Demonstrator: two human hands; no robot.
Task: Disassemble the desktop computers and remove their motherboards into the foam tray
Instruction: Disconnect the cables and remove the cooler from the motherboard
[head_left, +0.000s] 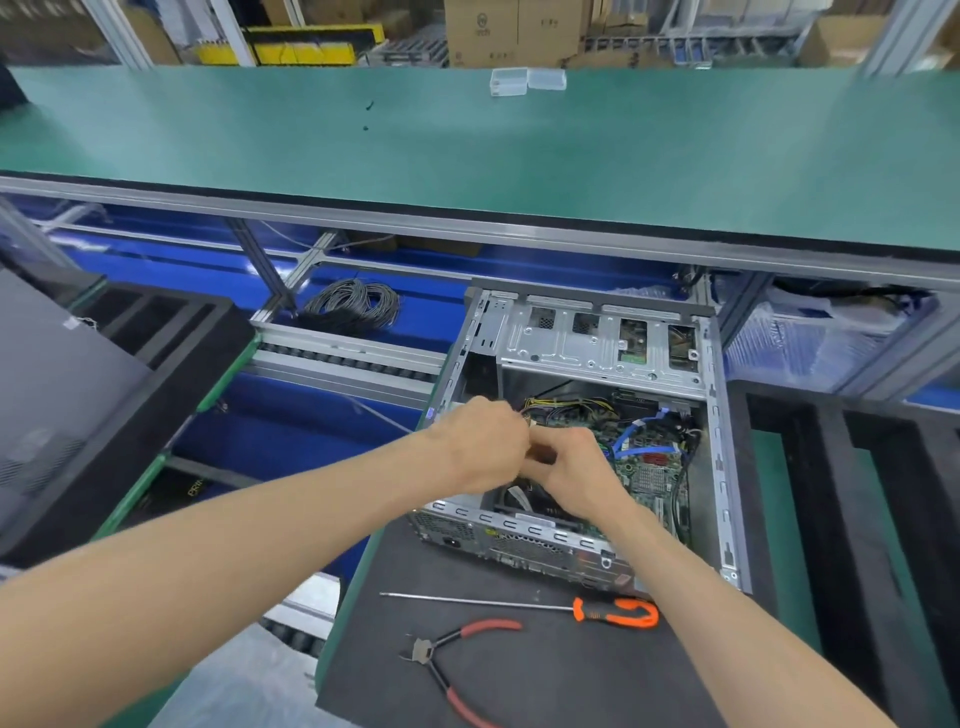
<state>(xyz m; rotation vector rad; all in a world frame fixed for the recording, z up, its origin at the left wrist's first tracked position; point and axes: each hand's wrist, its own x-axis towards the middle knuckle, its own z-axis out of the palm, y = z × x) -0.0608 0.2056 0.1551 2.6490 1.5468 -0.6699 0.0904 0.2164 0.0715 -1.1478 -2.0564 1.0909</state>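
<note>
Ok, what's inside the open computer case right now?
Inside the case: green motherboard, blue cables, yellow-black wires. Left hand and right hand cover the middle; what they grip is hidden.

Electronics factory workshop: long green-matted bench (467, 140); beyond it stacked cardboard cartons (511, 31); beneath it roller conveyor (343, 358).

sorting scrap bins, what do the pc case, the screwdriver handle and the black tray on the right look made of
PC case: bare sheet metal, likely steel, grey, matte, with stamped slots. Screwdriver handle: orange and black, probably moulded plastic or rubber. Black tray: looks like foam, dull and thick-walled.
</note>
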